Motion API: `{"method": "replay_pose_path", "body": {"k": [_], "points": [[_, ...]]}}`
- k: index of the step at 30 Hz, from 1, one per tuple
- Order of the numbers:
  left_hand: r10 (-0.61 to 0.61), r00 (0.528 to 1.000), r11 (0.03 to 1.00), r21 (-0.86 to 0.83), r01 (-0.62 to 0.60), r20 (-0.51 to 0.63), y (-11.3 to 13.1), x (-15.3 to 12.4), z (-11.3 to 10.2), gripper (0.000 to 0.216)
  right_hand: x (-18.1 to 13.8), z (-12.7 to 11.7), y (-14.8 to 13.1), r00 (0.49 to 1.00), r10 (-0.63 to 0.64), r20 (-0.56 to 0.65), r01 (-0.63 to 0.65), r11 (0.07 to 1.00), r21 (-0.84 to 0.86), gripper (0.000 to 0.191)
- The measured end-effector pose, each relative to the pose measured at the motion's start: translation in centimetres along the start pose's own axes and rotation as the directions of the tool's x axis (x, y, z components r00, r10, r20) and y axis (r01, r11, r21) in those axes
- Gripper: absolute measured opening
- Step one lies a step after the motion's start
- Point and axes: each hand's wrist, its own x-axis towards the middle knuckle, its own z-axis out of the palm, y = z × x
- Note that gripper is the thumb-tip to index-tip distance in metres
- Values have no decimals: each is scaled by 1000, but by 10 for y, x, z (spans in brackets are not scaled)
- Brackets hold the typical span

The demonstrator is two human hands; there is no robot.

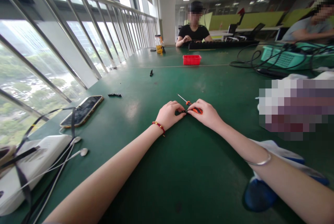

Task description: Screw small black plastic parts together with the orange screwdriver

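Small black part [184, 112] on the near side of the red bin [192, 60], well apart from it, just above the green table [151, 182]. Left hand [170, 113]: thumb and forefinger pinching the part; red beaded bracelet [158, 125] at the wrist. Right hand [205, 113]: fingers closed around the orange-and-black screwdriver [188, 103], shaft slanting out toward the bin's side; fingertips at the part, but cannot tell whether they pinch it too.

Writing: any marks on the screwdriver or part too small to read.

Around, all from the red bin. Left and nearer: one black piece [151, 73], then a second black piece [114, 95], then the phone [82, 111], lying flat. Nearest on that left side: white power strip [56, 145], earphones [84, 152] beside it, dark straps and wires across. Right: teal basket [276, 56] with black cables spilling over. Right and nearer: pixelated pile [294, 105]; nearer again, blue-and-white glove [261, 194], partly covered by the right forearm. Behind: long black object [221, 45], a co-worker in black [194, 32] at it. Left and beyond: yellow-orange container [159, 45]. Far right: second person [308, 29], grey top.
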Motion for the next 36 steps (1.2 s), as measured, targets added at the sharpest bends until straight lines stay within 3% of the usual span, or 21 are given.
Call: {"method": "replay_pose_path", "body": {"k": [9,27,36], "points": [[-30,997,983,-184,18,-64,-2,0,-2,10,0,-3,0,999,-40,-34,43,994,104,15],[14,989,961,-270,-55,-149,3,0,-6,11,-1,-8,-6,981,-132,-143,161,963,215,16],[24,991,982,-183,-48,-131,3,-2,-5,11,-3,-7,-7,983,-127,-132,134,990,49,17]]}}
